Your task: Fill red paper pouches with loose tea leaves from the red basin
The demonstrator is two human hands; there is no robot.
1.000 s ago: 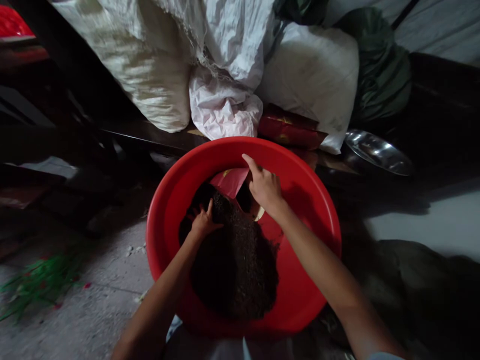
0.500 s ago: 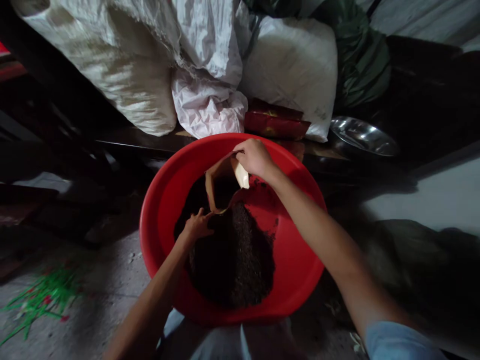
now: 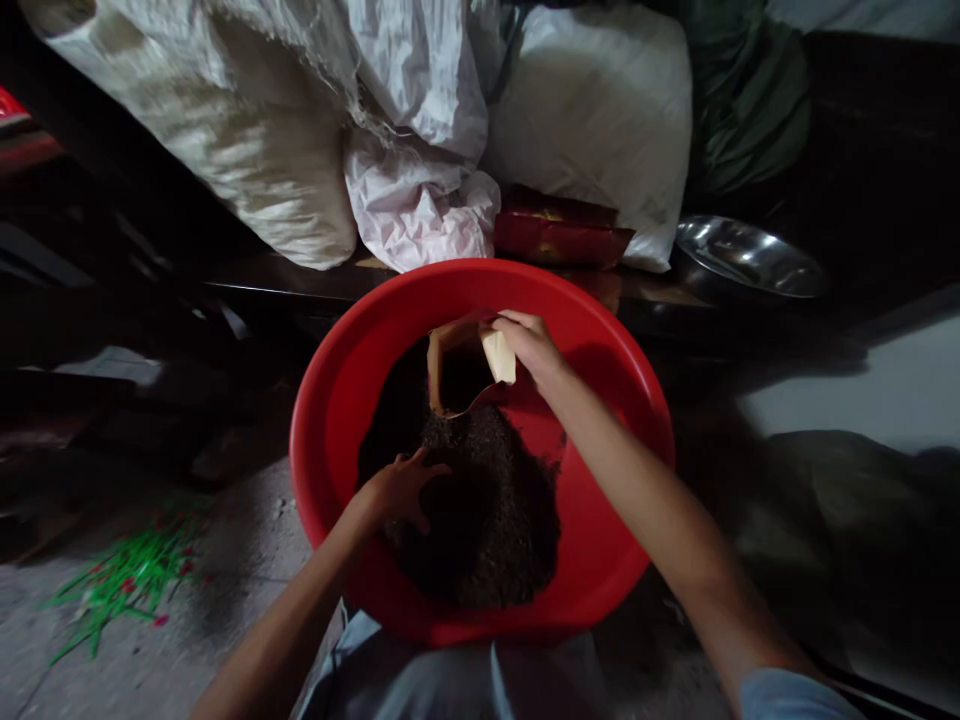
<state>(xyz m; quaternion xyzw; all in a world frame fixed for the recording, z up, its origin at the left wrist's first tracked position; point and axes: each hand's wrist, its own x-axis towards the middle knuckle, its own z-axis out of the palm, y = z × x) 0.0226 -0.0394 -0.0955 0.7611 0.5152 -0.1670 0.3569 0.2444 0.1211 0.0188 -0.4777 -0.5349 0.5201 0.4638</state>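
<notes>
One left hand [image 3: 405,488], one right hand [image 3: 529,343], one red tub [image 3: 480,283], one open bag [image 3: 499,357].
The tub holds one mass of dark crumbly matter [image 3: 502,520]; beyond it are at least three pale sacks [image 3: 592,120], one dark green sack [image 3: 754,110], one metal bowl [image 3: 750,258] and dark red packaging [image 3: 559,235], whether one packet or two I cannot tell; one cluster of green stems [image 3: 131,575] is too tangled to number.

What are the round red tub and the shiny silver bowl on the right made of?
Round red tub: probably moulded plastic, satin finish, judging by its smooth, evenly coloured wall.
Shiny silver bowl: likely polished metal, perhaps stainless steel, given its bright, streaked reflections.
</notes>
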